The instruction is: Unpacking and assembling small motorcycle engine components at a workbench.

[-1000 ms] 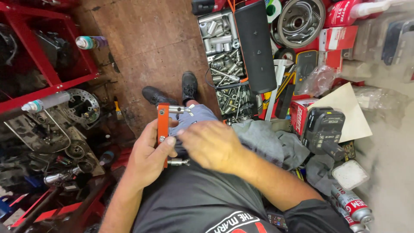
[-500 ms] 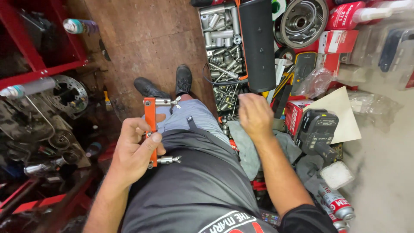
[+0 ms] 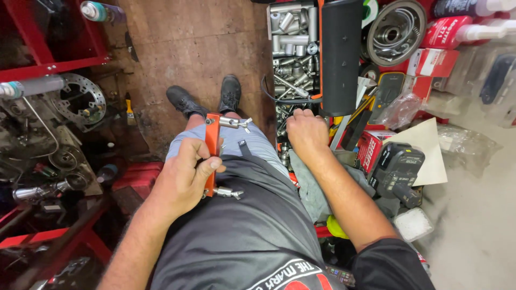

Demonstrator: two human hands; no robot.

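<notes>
The left hand (image 3: 183, 180) is closed around an orange bar tool (image 3: 212, 153), held upright over the lap, with a metal fitting sticking out at its top end and another at its bottom end just below the fingers. The right hand (image 3: 306, 131) reaches forward with fingers curled down into the near end of a tray of sockets (image 3: 293, 64); what those fingers grip, if anything, cannot be told. A grey rag (image 3: 314, 188) lies under the right forearm. Right of that arm sits a black battery charger (image 3: 396, 166) on a heap, with a small clear box (image 3: 413, 224) just nearer and a red carton (image 3: 371, 150) with white print touching its left side. A tan cardboard sheet (image 3: 427, 153) lies behind the charger. Two black shoes (image 3: 207, 99) rest on the brown floor (image 3: 188, 48) beyond the knees. A long black case (image 3: 339, 53) stands along the right edge of the tray. Beyond it, a round metal part (image 3: 395, 32) lies beside red boxes (image 3: 432, 62) and a red bottle (image 3: 457, 32) with white print. At far left, a brake disc (image 3: 80, 99) hangs below a red rack (image 3: 54, 67)
</notes>
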